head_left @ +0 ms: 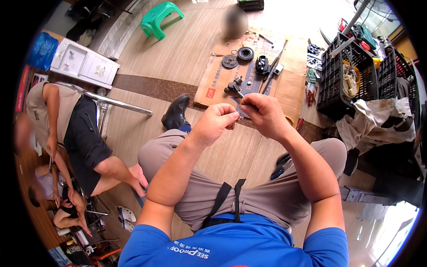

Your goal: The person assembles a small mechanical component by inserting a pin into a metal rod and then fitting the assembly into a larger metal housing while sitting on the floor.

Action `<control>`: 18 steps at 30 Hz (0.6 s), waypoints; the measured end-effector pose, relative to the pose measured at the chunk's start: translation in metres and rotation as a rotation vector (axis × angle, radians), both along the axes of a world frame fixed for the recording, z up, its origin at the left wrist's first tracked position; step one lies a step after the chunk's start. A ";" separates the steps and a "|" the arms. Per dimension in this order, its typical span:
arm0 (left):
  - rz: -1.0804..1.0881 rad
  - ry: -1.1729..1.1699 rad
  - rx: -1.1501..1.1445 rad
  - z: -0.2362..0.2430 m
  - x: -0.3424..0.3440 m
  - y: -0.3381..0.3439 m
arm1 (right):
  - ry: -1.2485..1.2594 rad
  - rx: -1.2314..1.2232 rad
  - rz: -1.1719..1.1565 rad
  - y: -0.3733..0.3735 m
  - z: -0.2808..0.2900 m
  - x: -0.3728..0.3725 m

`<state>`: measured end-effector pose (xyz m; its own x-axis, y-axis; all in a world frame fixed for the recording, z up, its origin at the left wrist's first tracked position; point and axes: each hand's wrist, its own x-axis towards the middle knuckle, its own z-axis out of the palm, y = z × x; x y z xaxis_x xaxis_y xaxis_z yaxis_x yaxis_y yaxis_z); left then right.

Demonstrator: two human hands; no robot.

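My left hand (pixel 214 123) and my right hand (pixel 267 116) meet over the near edge of a flat cardboard sheet (pixel 284 84). Thumb and fingers are pinched in both. A tiny part sits between the fingertips, too small and too covered to name. Just beyond them on the cardboard lies a dark metal part (pixel 235 85) with a shaft pointing toward my right hand. Farther off are a black grooved ring (pixel 245 54), a grey disc (pixel 229 62) and a black block-shaped part (pixel 262 66). Long thin tools (pixel 275 64) rest to the right of the block.
Black plastic crates (pixel 344 82) full of tools stand at right, a stained cloth (pixel 373 122) beside them. A green stool (pixel 161 18) is at the far left. Two people sit at left, near a white cabinet panel (pixel 84 63). My black boot (pixel 175 112) is left of the cardboard.
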<state>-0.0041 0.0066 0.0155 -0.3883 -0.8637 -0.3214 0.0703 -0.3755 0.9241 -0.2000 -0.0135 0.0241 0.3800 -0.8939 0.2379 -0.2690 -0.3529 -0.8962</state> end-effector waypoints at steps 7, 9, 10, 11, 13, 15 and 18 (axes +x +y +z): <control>0.021 0.024 -0.002 0.000 0.000 0.000 | 0.007 -0.014 -0.024 -0.001 -0.005 0.001; 0.034 0.043 -0.013 0.000 0.002 0.000 | 0.030 0.046 -0.041 -0.001 -0.006 0.002; 0.046 0.063 -0.024 0.000 0.003 0.000 | 0.029 0.046 -0.040 -0.001 -0.008 0.002; 0.047 0.063 -0.026 0.000 0.003 -0.001 | 0.037 0.085 -0.040 -0.001 -0.011 0.002; 0.060 0.150 -0.015 -0.001 0.005 -0.002 | 0.045 0.121 -0.038 -0.001 -0.019 0.005; 0.133 0.170 -0.003 -0.002 0.004 -0.003 | -0.065 0.096 -0.029 0.003 -0.023 0.010; 0.236 0.185 -0.002 -0.006 0.006 -0.005 | -0.071 0.116 -0.007 0.015 -0.016 0.014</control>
<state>0.0023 0.0015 0.0095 -0.2280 -0.9377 -0.2621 0.3229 -0.3268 0.8882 -0.1861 0.0019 0.0083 0.3599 -0.9194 0.1589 -0.2051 -0.2441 -0.9478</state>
